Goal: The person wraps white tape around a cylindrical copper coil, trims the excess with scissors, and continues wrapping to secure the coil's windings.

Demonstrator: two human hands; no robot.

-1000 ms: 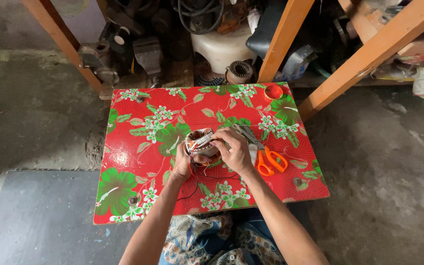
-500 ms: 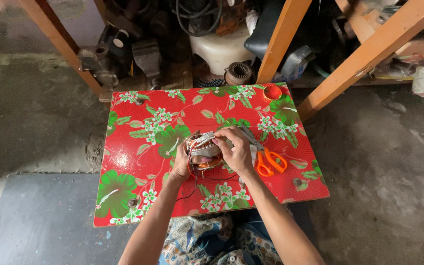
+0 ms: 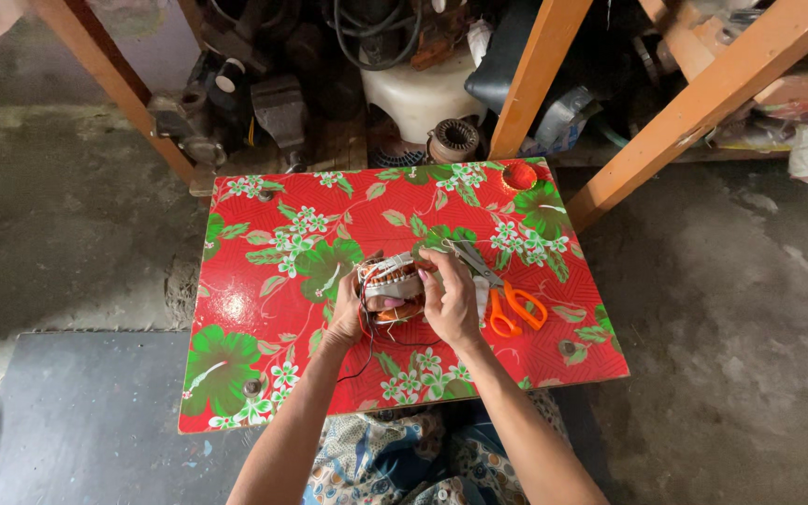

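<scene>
A small motor stator with copper windings (image 3: pixel 388 282) rests near the middle of a low red table with a floral cover (image 3: pixel 254 374). My left hand (image 3: pixel 348 310) grips its left side. My right hand (image 3: pixel 448 299) is closed over its right side, fingers pinching at the windings or a pale strip on top. Thin dark wires (image 3: pixel 367 351) trail from the stator toward me. Orange-handled scissors (image 3: pixel 507 301) lie on the table just right of my right hand, blades pointing up-left.
A small round orange lid (image 3: pixel 519 175) sits at the table's far right corner. Behind the table, orange wooden frame posts (image 3: pixel 540 70) and a shelf hold motor parts, a white container (image 3: pixel 423 93) and tools. Concrete floor surrounds the table; a grey mat (image 3: pixel 77 421) lies at left.
Both hands stay on the stator; the fingers of my right hand have shifted slightly over its top. The scissors have not moved.
</scene>
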